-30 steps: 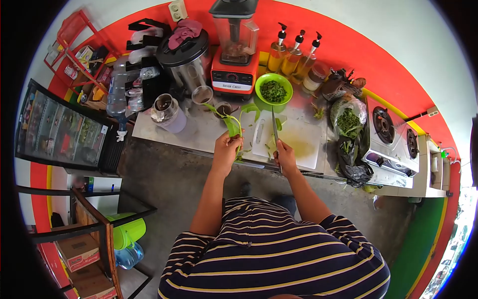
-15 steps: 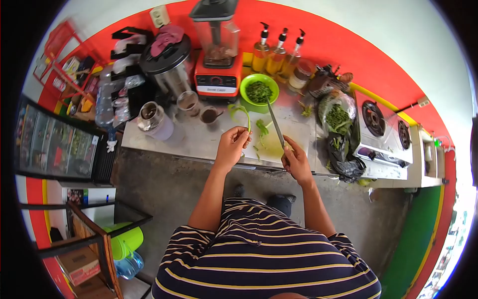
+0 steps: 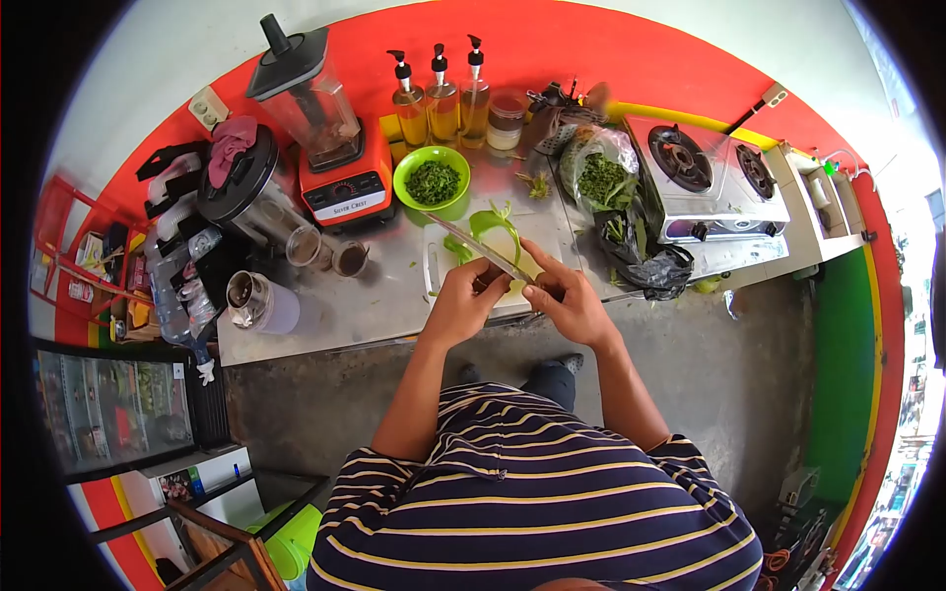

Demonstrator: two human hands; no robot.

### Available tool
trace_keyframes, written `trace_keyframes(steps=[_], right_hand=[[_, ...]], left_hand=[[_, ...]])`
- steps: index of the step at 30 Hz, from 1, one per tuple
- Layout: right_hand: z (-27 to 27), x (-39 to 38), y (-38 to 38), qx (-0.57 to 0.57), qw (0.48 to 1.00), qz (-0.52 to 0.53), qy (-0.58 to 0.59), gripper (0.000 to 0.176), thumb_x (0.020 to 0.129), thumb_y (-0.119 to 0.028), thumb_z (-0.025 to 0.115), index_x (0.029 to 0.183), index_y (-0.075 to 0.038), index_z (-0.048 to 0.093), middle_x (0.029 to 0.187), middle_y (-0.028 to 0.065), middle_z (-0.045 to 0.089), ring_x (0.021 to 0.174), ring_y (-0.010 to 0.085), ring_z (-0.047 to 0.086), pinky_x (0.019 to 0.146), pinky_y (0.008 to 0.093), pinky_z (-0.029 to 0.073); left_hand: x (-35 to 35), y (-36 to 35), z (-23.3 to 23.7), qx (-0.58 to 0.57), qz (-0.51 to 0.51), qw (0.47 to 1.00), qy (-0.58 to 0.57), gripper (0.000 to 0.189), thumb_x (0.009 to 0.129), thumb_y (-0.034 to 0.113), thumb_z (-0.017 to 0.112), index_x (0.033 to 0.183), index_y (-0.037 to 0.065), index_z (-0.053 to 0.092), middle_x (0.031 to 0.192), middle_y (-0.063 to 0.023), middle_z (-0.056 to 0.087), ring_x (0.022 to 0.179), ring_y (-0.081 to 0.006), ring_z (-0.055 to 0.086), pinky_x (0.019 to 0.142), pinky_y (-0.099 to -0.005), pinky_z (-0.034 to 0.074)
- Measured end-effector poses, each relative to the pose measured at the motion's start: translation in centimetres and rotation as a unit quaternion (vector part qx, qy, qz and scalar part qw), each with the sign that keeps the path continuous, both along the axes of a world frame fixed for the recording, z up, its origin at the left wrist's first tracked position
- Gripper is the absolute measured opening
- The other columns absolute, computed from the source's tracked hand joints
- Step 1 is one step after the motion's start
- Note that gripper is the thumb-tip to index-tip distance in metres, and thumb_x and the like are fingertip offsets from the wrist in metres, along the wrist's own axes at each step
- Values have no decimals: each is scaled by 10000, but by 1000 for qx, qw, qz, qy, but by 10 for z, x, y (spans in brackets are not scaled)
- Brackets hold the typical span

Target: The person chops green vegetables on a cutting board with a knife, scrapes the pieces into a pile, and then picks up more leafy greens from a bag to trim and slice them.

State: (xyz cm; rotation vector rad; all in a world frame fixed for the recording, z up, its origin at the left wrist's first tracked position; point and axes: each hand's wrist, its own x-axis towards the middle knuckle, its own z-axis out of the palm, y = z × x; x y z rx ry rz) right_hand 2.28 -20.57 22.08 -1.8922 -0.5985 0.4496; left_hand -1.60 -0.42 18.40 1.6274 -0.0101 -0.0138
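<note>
The right hand [image 3: 570,295] is closed around a knife [image 3: 471,242], whose handle it mostly hides; the blade points to 11 o'clock. The left hand [image 3: 463,303] is curled almost closed on a green stem [image 3: 516,242], though the exact grip is covered. Both are above the white cutting board [image 3: 430,238], partly hidden by them. The green bowl [image 3: 449,210] stands at 11 o'clock, just beyond the board. At 9 o'clock, steel counter [image 3: 394,295] stretches toward 2 cups [image 3: 330,252].
</note>
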Motion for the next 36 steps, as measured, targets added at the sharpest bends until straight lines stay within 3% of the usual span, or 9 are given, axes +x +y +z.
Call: trace_keyframes(steps=[7,10,15,18,24,26,30,31,36], right_hand=[[-1,7,9,48,997,53,1,609,951,-207,659,1492,-20,450,689,0,558,645,84,495,621,268,411],[-11,11,17,88,994,65,23,562,959,-198,661,1461,-13,493,732,-2,571,673,79,501,628,263,410],[-27,16,32,107,991,75,32,538,958,-195,682,1442,-21,524,794,-3,572,700,72,488,644,252,415],[-28,14,43,137,986,79,48,490,955,-172,685,1412,-42,567,787,-48,501,670,47,373,597,233,342],[-53,18,68,153,985,71,31,486,938,-123,704,1401,-41,578,876,-69,524,714,35,406,631,214,375],[-57,21,78,120,993,5,-5,489,932,-107,711,1396,-30,577,898,-59,541,743,26,427,652,208,392],[-82,48,91,187,974,-75,100,476,1007,-198,620,1443,-31,525,751,-37,514,608,32,423,535,195,363],[-77,49,95,173,972,-94,128,469,1028,-252,582,1445,-44,522,681,-25,499,506,43,392,439,211,318],[-121,57,100,129,958,-93,239,450,1028,-281,581,1416,-56,549,674,1,531,477,70,424,417,233,333]], left_hand=[[-7,17,-3,33,8,999,-10,180,959,98,627,1081,-26,671,881,-36,690,806,-89,623,727,-260,490],[-10,23,-7,19,37,999,-20,179,948,92,626,1048,-48,676,880,-88,714,788,-108,636,738,-275,505],[-13,31,-6,-14,46,998,-26,164,966,107,620,1043,-29,670,863,-23,671,778,-80,594,708,-251,468],[-18,35,-3,0,53,998,-26,156,971,102,612,1031,-31,666,843,-11,647,759,-69,566,693,-246,453],[-29,50,-16,-9,117,993,-20,164,979,101,597,1004,-51,651,804,-13,624,735,-62,549,673,-241,450],[-37,58,-24,-19,132,991,-20,165,981,102,595,1000,-51,653,798,-11,621,737,-60,545,675,-239,448],[-57,72,-24,-43,227,972,-41,167,987,104,590,994,-49,658,785,-6,610,738,-54,535,682,-229,440],[-63,81,-26,-47,235,970,-28,143,982,78,598,1032,-39,664,902,-35,677,766,-74,556,703,-245,460],[-86,96,-17,-47,301,952,-33,153,973,61,600,1077,-31,665,974,-45,696,807,-86,595,742,-249,483]])
